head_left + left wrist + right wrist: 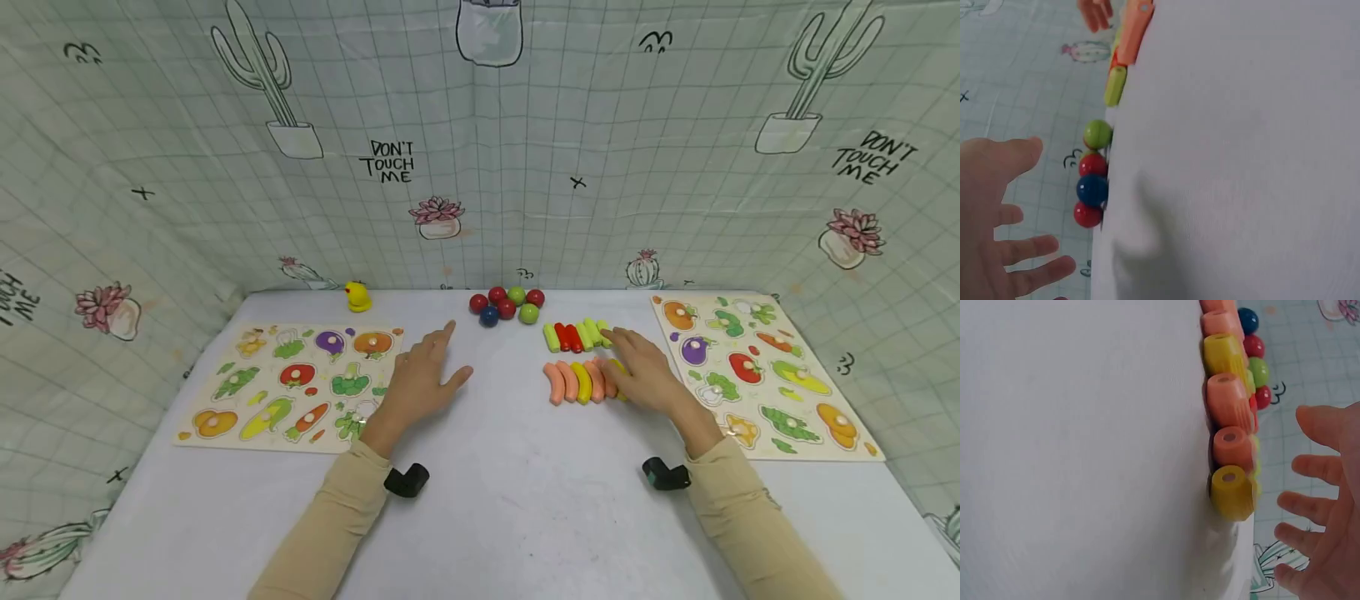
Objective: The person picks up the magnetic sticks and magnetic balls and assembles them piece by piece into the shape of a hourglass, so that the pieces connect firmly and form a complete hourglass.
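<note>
Sticks (573, 337) and banana-shaped pieces (583, 384) lie rowed right of the unrowed balls (507, 309); left hand (420, 377) and right hand (646, 375) spread, empty.

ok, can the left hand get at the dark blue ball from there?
Likely yes: the left hand looks empty, and the dark blue ball sits at the near side of its group, with only bare tabletop visible between them.
</note>
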Demonstrator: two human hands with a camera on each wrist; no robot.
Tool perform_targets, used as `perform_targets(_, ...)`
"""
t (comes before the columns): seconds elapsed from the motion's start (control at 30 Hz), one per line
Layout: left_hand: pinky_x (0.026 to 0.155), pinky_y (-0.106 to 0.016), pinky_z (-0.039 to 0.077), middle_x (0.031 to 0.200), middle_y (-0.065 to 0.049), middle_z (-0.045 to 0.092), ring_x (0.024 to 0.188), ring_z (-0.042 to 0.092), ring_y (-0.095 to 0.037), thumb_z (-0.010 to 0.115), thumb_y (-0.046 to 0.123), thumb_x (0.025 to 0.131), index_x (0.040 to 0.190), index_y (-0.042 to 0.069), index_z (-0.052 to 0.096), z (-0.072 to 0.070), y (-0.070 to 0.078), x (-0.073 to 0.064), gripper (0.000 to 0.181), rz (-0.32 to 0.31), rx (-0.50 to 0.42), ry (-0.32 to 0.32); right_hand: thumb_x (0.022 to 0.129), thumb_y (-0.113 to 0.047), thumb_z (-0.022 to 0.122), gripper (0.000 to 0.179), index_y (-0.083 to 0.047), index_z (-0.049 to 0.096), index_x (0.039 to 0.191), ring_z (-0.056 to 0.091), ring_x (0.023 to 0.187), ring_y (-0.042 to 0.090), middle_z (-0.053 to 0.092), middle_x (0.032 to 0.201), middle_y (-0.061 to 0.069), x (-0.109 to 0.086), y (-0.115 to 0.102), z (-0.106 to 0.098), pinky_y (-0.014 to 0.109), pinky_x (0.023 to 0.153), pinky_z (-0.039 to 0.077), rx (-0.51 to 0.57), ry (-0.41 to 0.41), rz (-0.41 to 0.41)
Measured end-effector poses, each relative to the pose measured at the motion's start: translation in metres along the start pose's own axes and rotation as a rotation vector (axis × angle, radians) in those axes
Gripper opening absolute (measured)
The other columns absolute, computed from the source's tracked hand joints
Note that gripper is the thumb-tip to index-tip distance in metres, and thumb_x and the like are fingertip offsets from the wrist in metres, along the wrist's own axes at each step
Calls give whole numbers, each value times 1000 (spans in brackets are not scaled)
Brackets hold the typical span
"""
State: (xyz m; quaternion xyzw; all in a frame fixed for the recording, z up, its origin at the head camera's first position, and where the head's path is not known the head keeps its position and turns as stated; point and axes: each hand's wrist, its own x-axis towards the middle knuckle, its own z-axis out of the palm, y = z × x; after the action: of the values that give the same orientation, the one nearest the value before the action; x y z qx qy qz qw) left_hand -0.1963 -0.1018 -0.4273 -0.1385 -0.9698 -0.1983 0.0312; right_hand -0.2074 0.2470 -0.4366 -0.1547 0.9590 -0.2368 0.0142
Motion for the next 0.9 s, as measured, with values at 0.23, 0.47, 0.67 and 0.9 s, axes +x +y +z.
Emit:
perform_targets(0.23,98,-55,40,134,-11,54,125,50,-29,53,42,94,143,14,39,27,27,4,58,36,-158,-30,98,-34,48,58,-6,31,145,24,138,45,29,150,23,-5,-2,2,64,108,20,170,4,40)
perform_targets(0.47,88,-46,44,117,-6,62,109,57,-24,56,38,93,136,15,49,53,47,12,50,36,-198,-35,99,-41,43,58,-8,31,145,22,140,44,26,151,23,-10,0,2,62,108,23,297,0,101)
perform_targets(0.67,77,-35,42,101,0,61,92,55,-17,57,45,90,133,17,52,73,80,26,51,56,-140,-24,99,-39,44,54,-9,35,143,21,140,44,27,150,22,-17,7,-1,65,107,21,361,6,110)
perform_targets(0.9,70,-28,36,101,-1,57,90,54,-17,55,52,89,126,17,59,88,107,32,51,11,-30,-18,99,-30,47,47,-6,40,139,26,138,42,33,146,23,-18,7,-3,63,107,23,394,46,55)
